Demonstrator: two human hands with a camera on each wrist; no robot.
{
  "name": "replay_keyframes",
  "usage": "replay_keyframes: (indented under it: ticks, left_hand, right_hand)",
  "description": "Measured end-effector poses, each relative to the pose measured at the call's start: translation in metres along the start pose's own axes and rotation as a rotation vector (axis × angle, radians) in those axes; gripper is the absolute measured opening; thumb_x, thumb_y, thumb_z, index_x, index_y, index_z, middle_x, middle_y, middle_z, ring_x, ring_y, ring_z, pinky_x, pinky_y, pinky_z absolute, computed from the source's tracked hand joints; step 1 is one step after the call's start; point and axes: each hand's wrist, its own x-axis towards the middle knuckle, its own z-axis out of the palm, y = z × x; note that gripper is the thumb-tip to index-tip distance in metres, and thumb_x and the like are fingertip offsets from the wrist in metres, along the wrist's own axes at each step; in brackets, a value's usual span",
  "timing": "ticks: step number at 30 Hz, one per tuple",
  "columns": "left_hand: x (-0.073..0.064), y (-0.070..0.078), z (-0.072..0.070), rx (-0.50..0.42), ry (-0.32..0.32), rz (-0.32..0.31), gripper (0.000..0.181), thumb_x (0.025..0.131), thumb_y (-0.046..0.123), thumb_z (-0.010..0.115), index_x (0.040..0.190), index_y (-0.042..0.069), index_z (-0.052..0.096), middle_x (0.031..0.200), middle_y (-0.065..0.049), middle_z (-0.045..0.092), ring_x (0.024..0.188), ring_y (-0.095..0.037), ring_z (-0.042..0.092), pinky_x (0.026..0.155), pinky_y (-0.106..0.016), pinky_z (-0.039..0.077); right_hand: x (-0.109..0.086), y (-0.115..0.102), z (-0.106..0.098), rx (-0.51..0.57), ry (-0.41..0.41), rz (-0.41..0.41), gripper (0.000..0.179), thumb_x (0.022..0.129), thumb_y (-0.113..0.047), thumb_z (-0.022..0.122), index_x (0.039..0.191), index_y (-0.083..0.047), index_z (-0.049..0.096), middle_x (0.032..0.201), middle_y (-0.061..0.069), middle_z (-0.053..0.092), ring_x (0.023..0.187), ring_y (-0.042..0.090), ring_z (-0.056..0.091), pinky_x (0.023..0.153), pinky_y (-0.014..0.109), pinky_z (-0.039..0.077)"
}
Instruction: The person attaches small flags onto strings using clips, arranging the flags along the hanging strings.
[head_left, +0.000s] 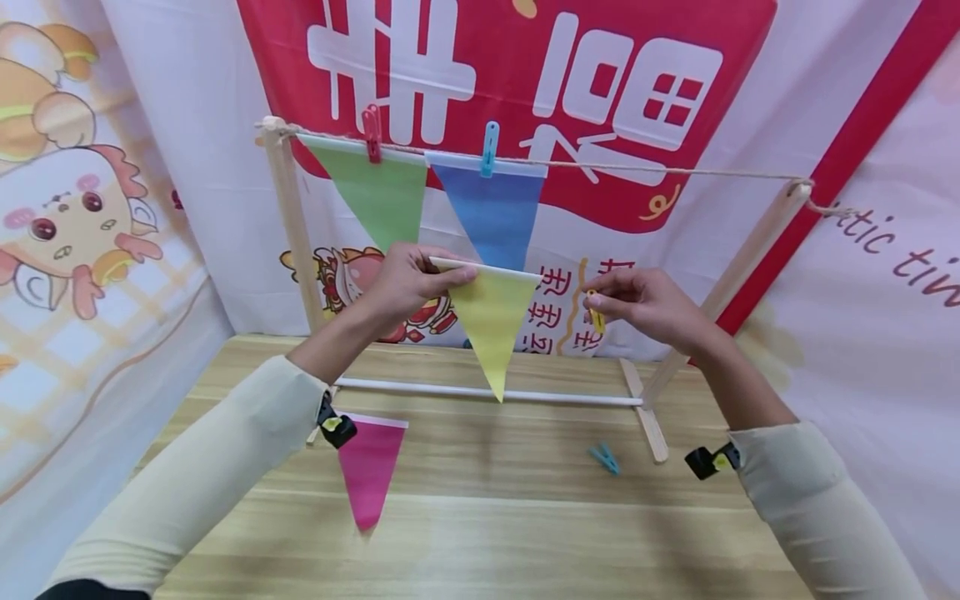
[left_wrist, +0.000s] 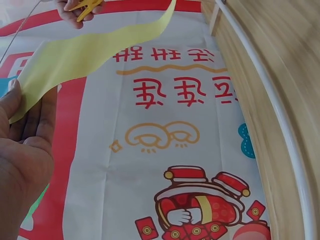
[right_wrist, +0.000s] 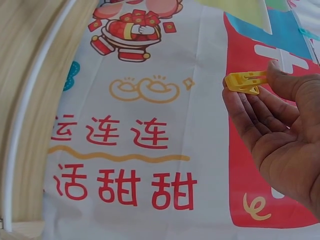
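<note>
Pale sleeves (head_left: 202, 467) reach forward over the wood-grain bench (head_left: 480, 542). On the bench lie a pink pennant (head_left: 370, 471), toward the left with its point facing the person, and a blue clothespin (head_left: 604, 459), near the foot of the right post (head_left: 750, 250). Past them a white rod (head_left: 450, 390) runs low across the stand. Above the bench, the left hand (head_left: 408, 283) pinches a yellow pennant (head_left: 492, 321) by the left end of its white top edge, the point hanging down. The right hand (head_left: 648, 308), to its right and apart from it, has its grip closed on a yellow clothespin (head_left: 596, 313) between thumb and fingertips; whether the pin's jaws are parted is hard to make out. Higher up, a string (head_left: 675, 172) spans the posts, carrying a green pennant (head_left: 386, 187) under a red clothespin (head_left: 372, 133) and a blue pennant (head_left: 495, 208) under a light-blue clothespin (head_left: 489, 150). Farthest back hangs a printed cloth (head_left: 247, 283).
</note>
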Motion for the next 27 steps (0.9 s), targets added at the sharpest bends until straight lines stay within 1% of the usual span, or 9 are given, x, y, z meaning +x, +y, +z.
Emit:
replay_keyframes:
  ticks: [2, 6, 9, 11, 14, 17, 20, 27]
  left_hand:
    - [0.003, 0.002, 0.002, -0.007, -0.003, 0.005, 0.026, 0.106, 0.021, 0.083, 0.128, 0.006, 0.085, 0.114, -0.008, 0.089, 0.094, -0.018, 0.084, 0.08, -0.024, 0.065]
    - [0.006, 0.007, 0.006, -0.012, 0.003, 0.018, 0.026, 0.106, 0.022, 0.083, 0.128, 0.009, 0.086, 0.119, -0.008, 0.088, 0.098, -0.019, 0.085, 0.085, -0.023, 0.067]
    - [0.009, 0.012, 0.008, -0.003, 0.007, 0.031, 0.026, 0.107, 0.023, 0.082, 0.129, 0.011, 0.086, 0.123, -0.009, 0.087, 0.101, -0.021, 0.085, 0.09, -0.025, 0.068]
    - [0.011, 0.015, 0.01, -0.002, 0.014, 0.025, 0.027, 0.107, 0.024, 0.082, 0.13, 0.011, 0.086, 0.124, -0.009, 0.087, 0.103, -0.022, 0.085, 0.091, -0.026, 0.069]
    - [0.015, 0.019, 0.013, -0.029, 0.02, 0.012, 0.026, 0.107, 0.022, 0.081, 0.129, 0.01, 0.085, 0.125, -0.01, 0.087, 0.105, -0.023, 0.085, 0.094, -0.027, 0.069]
    - [0.018, 0.021, 0.016, -0.051, 0.025, -0.002, 0.025, 0.107, 0.021, 0.081, 0.129, 0.009, 0.085, 0.125, -0.01, 0.086, 0.105, -0.023, 0.085, 0.096, -0.028, 0.069]
    - [0.021, 0.021, 0.019, -0.062, 0.035, -0.004, 0.027, 0.106, 0.021, 0.082, 0.129, 0.009, 0.085, 0.126, -0.012, 0.086, 0.104, -0.023, 0.086, 0.095, -0.03, 0.07]
    - [0.026, 0.026, 0.026, -0.075, 0.084, -0.005, 0.031, 0.104, 0.022, 0.084, 0.131, 0.005, 0.083, 0.127, -0.014, 0.085, 0.107, -0.026, 0.087, 0.096, -0.033, 0.07]
  right_hand:
    - [0.0, -0.001, -0.001, 0.005, 0.001, 0.006, 0.043, 0.108, -0.031, 0.079, 0.144, -0.008, 0.074, 0.135, 0.014, 0.079, 0.111, 0.027, 0.078, 0.09, 0.02, 0.066]
    - [0.001, -0.006, -0.003, 0.009, 0.007, 0.01, 0.044, 0.108, -0.032, 0.078, 0.144, -0.008, 0.073, 0.135, 0.014, 0.079, 0.111, 0.025, 0.078, 0.09, 0.021, 0.065]
    - [0.002, -0.012, -0.006, 0.005, 0.019, 0.005, 0.044, 0.107, -0.034, 0.079, 0.144, -0.01, 0.074, 0.134, 0.012, 0.08, 0.11, 0.023, 0.08, 0.091, 0.023, 0.067]
    - [0.003, -0.015, -0.007, 0.006, 0.032, 0.006, 0.042, 0.106, -0.033, 0.08, 0.142, -0.012, 0.075, 0.134, 0.011, 0.08, 0.109, 0.023, 0.08, 0.091, 0.025, 0.067]
    - [0.005, -0.02, -0.009, 0.009, 0.045, 0.006, 0.041, 0.106, -0.034, 0.08, 0.142, -0.013, 0.076, 0.134, 0.01, 0.081, 0.108, 0.023, 0.081, 0.09, 0.026, 0.068]
    - [0.007, -0.024, -0.012, 0.017, 0.041, 0.01, 0.045, 0.107, -0.036, 0.08, 0.145, -0.013, 0.075, 0.137, 0.011, 0.08, 0.108, 0.023, 0.081, 0.091, 0.025, 0.068]
    - [0.008, -0.026, -0.014, 0.016, 0.035, 0.008, 0.047, 0.107, -0.036, 0.079, 0.148, -0.013, 0.073, 0.14, 0.011, 0.08, 0.109, 0.024, 0.081, 0.091, 0.025, 0.068]
    - [0.009, -0.03, -0.016, 0.007, 0.06, 0.01, 0.047, 0.106, -0.038, 0.08, 0.146, -0.015, 0.075, 0.138, 0.009, 0.08, 0.11, 0.022, 0.082, 0.091, 0.027, 0.069]
